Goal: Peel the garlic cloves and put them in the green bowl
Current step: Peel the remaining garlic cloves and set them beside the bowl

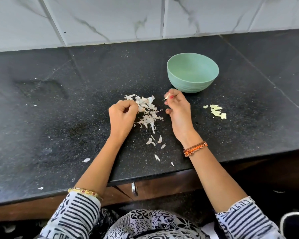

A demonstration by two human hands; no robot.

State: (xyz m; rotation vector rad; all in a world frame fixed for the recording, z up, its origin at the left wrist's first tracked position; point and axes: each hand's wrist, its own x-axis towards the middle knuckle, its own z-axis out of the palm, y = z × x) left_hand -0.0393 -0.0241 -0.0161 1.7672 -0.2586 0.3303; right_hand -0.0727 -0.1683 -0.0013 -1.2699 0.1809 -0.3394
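The green bowl (192, 73) stands on the black countertop (59, 118), and I see nothing inside it. My right hand (177, 109) hovers just in front of the bowl and pinches a small garlic clove (166, 97) between thumb and fingertips. My left hand (122, 116) has curled fingers at the left edge of a heap of white garlic skins (148, 111); whether it holds a piece is hidden. Several peeled cloves (216, 111) lie on the counter to the right of my right hand.
Loose skin flakes (155, 142) are scattered toward the counter's front edge, with a few more far left. A marble-tiled wall (145, 18) backs the counter. A cabinet handle (134, 188) sits below the edge.
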